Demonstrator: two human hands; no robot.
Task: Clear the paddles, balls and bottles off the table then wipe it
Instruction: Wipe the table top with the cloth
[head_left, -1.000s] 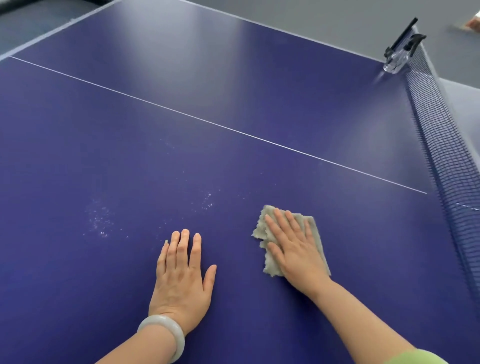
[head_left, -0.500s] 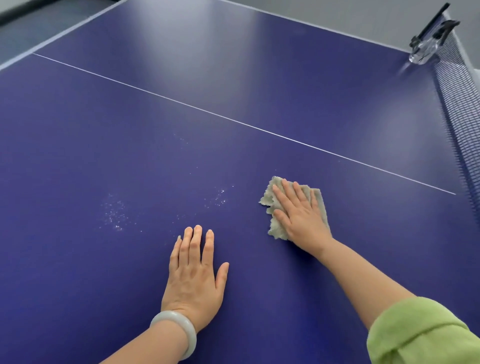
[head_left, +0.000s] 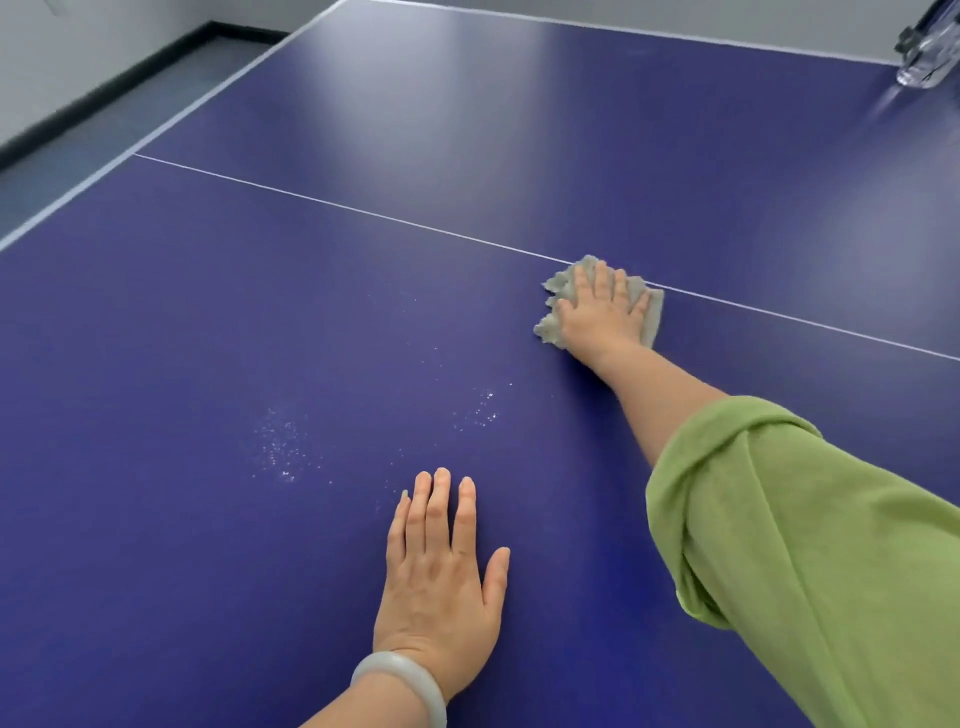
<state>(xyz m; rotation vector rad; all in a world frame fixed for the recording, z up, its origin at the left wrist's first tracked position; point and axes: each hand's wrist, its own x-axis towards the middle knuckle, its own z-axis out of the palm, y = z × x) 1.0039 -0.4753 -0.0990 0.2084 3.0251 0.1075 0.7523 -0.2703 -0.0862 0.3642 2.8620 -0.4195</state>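
The blue table-tennis table (head_left: 311, 322) fills the view. My right hand (head_left: 597, 312) lies flat on a grey cloth (head_left: 555, 293), pressing it to the tabletop right at the white centre line (head_left: 363, 213). My left hand (head_left: 441, 566) rests flat on the table near the front, fingers spread, holding nothing; a pale bangle sits on its wrist. Two patches of white specks (head_left: 280, 447) mark the surface between the hands. No paddles, balls or bottles show on the table.
The net clamp (head_left: 924, 52) sits at the far right corner of the table. Grey floor (head_left: 78, 150) and a dark skirting line lie beyond the table's left edge. My green sleeve (head_left: 805, 545) covers the lower right.
My right hand has pushed the cloth away from me, up to the centre line, with the arm stretched out. My left hand has stayed pressed on the table. The view has shifted left.
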